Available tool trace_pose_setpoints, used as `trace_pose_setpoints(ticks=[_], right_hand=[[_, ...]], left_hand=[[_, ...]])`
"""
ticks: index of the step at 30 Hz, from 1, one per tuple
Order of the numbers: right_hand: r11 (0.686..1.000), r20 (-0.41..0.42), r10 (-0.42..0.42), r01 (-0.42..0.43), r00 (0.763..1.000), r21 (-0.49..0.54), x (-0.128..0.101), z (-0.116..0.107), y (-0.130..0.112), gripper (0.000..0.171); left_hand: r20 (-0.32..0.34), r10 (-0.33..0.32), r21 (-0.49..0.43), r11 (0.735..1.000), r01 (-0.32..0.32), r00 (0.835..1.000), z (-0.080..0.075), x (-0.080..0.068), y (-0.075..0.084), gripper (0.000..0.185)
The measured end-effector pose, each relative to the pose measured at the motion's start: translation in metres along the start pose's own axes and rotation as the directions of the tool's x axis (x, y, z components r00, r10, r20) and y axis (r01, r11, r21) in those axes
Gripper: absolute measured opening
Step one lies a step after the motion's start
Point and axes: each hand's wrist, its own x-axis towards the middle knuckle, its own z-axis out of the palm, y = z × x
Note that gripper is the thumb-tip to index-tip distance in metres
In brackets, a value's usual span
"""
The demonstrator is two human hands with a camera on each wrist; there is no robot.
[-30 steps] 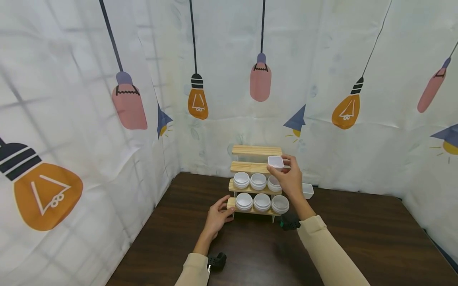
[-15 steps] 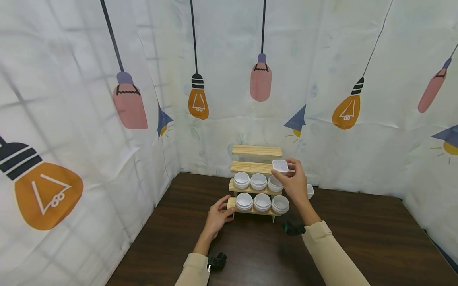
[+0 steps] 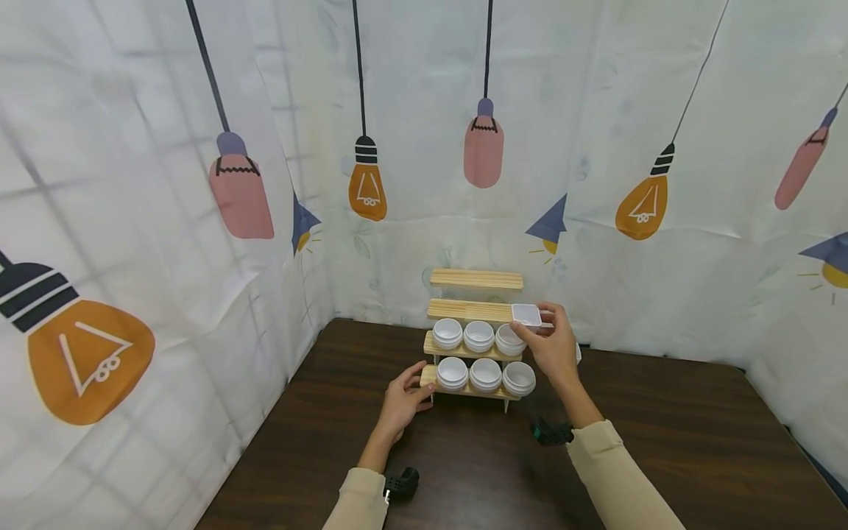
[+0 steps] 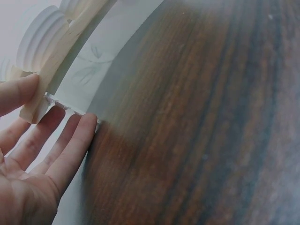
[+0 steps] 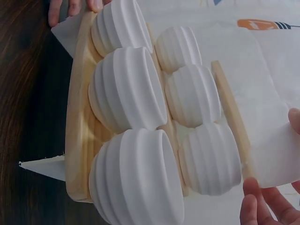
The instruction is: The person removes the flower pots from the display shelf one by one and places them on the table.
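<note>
A tiered wooden stand (image 3: pixel 475 278) rises at the back of the table, with three white ribbed round bowls (image 3: pixel 453 374) on each of its two lower shelves. My left hand (image 3: pixel 400 401) grips the left end of the lowest shelf (image 4: pixel 70 51); the thumb lies on top and the fingers reach underneath. A small white square dish (image 3: pixel 526 315) is pinched between the thumb and fingers of my right hand (image 3: pixel 552 350). In the head view the dish overlaps the right end of the second shelf from the top, whose board (image 3: pixel 464 310) carries nothing else.
Behind my right wrist, part of another white container (image 3: pixel 578 353) shows. A white curtain (image 3: pixel 424 243) with printed lamps hangs close behind the stand. Dark wooden table (image 3: pixel 662 427) stretches out to the right and front.
My right hand has moved the square dish to the right and slightly down, toward the right end of the upper shelf. My left hand has stayed on the stand.
</note>
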Motion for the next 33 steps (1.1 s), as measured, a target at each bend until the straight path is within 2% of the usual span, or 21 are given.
trace_pose_setpoints(ticks=[11, 20, 33], right_hand=[[0.999, -0.016, 0.035, -0.035, 0.999, -0.021, -0.004, -0.007, 0.007, 0.068], [0.999, -0.03, 0.048, -0.048, 0.998, 0.002, -0.006, -0.013, 0.011, 0.066], [0.998, -0.049, 0.063, -0.062, 0.997, 0.014, -0.011, -0.022, 0.022, 0.067]], left_hand=[[0.004, 0.012, -0.018, 1.0, -0.011, 1.0, 0.0, -0.002, -0.001, 0.06], [0.004, 0.004, -0.008, 1.0, -0.004, 1.0, -0.001, 0.002, -0.004, 0.059], [-0.004, 0.004, 0.002, 1.0, -0.004, 1.0, -0.001, -0.002, -0.004, 0.06]])
